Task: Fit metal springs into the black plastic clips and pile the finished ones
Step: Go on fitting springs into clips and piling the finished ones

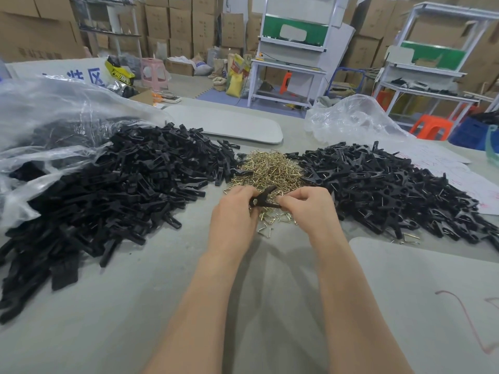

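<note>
Black plastic clip (263, 197) sits between both hands, just above the near edge of the heap of brass-coloured springs (267, 168) in the middle of the desk (162, 292). The left hand (235, 209) has its fingers curled round the clip's left end, a tight grip. The right hand (305, 205) pinches the clip's right end between thumb and bent fingers, so its grip is narrow and closed on the same piece. I cannot tell whether a spring is also caught under those fingertips. One arm of the clip points up and to the far right, and the two arms are spread apart.

A few loose springs lie on the desk directly below the hands. To the left spreads a large pile of black clip parts (121, 184), spilling from a clear plastic bag (40, 117) at the far left. To the right lies a second pile of clips (391, 190) with metal wire showing in many of them. Beyond it is another crumpled clear bag (351, 117), and white paper (459, 171) with red marks lies on its right side.
</note>
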`<state>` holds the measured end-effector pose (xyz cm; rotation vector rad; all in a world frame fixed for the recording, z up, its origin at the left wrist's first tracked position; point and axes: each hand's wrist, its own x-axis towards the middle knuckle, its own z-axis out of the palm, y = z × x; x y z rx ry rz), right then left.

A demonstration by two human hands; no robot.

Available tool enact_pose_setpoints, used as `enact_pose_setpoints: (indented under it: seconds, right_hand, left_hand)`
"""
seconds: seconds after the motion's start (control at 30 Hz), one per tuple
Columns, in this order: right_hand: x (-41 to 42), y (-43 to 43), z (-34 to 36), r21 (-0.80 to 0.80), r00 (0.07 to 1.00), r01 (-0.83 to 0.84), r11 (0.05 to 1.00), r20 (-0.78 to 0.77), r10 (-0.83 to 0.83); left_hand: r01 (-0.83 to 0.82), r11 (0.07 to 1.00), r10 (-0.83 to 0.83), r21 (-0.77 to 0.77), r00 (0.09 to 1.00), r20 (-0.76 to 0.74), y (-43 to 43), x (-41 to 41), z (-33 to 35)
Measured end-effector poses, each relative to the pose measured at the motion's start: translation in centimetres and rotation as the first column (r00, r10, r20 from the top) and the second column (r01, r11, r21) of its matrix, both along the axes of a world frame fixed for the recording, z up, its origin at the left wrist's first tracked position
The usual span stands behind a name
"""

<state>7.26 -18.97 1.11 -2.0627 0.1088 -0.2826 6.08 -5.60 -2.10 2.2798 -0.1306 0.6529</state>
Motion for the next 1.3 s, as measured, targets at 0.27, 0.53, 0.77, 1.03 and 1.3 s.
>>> enact_pose_setpoints:
  seconds: [0.27,0.53,0.77,1.03,1.3]
  right_hand:
    - [-0.2,-0.8,0.3,-0.081,0.997,-0.006,0.997,-0.073,0.000]
    - [-0.6,-1.8,0.7,0.277,0.944,-0.229,0.933,-0.172,0.282]
    - [-0.9,-2.4,-0.3,0.768,0.738,-0.253,0.588,-0.240,0.630]
    - [-0.5,-1.5,-1.3,0.871,0.719,-0.215,0.442,-0.165,0.675]
    - [-0.2,-1.5,-2.6,0.891,0.758,-0.236,0.387,-0.080,0.647]
  left_hand:
    - [0.069,0.996,-0.066,0.053,0.996,-0.062,0.2,-0.1,0.4]
    - [0.219,0.973,-0.226,-0.072,0.968,-0.111,0.9,-0.5,0.9]
    - [0.380,0.888,-0.406,-0.258,0.912,-0.054,0.6,-0.9,1.6]
    - [0.389,0.908,-0.373,-0.158,0.920,0.121,0.3,-0.8,1.8]
    - [0.443,0.886,-0.425,-0.138,0.894,0.138,0.4,-0.9,2.1]
